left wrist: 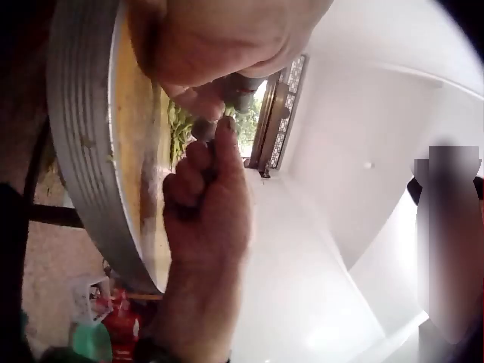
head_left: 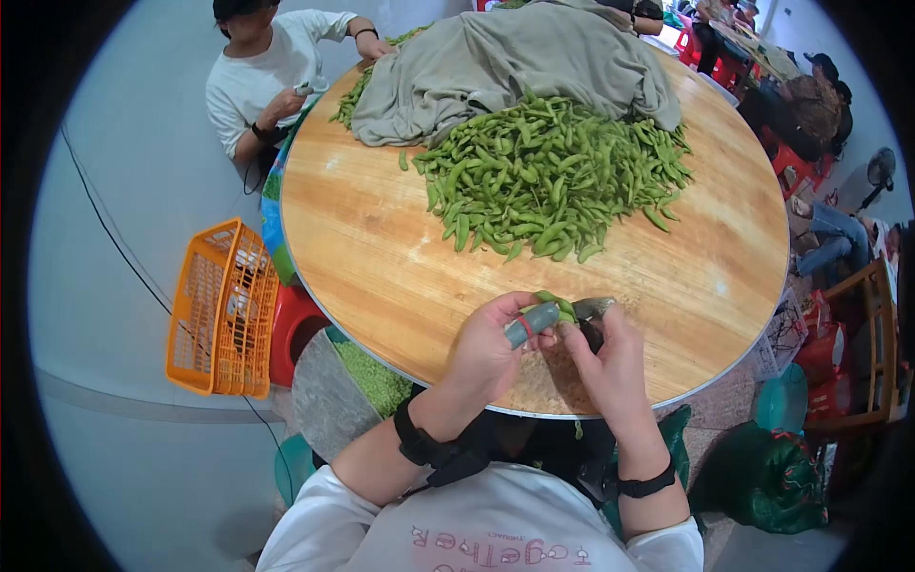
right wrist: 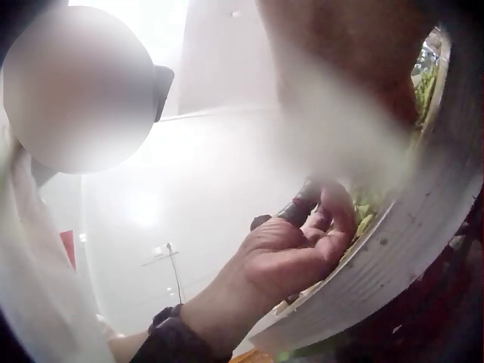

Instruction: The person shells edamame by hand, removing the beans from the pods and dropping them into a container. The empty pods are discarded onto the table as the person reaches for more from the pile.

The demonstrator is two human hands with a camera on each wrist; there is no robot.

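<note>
Over the near edge of the round table, the left hand (head_left: 484, 345) wears a grey-green tube (head_left: 531, 326) with a red band on one digit. Its curled fingers hold green pods (head_left: 556, 303). Close on its right, the right hand (head_left: 612, 360) pinches the pods from the other side; a grey piece (head_left: 595, 306) shows at its fingertips. The left wrist view has the left hand (left wrist: 227, 41) large at the top and the right hand (left wrist: 208, 200) below, thumb raised. In the right wrist view the left hand (right wrist: 283, 253) is curled, while the right hand (right wrist: 352, 64) is blurred.
A large heap of green pods (head_left: 548, 181) lies on the wooden table (head_left: 362, 257), partly under a grey cloth (head_left: 515, 57). Someone in a white shirt (head_left: 272, 71) is at the far left. Orange crates (head_left: 200, 315), a red stool and shelled beans (head_left: 374, 377) stand left below the table.
</note>
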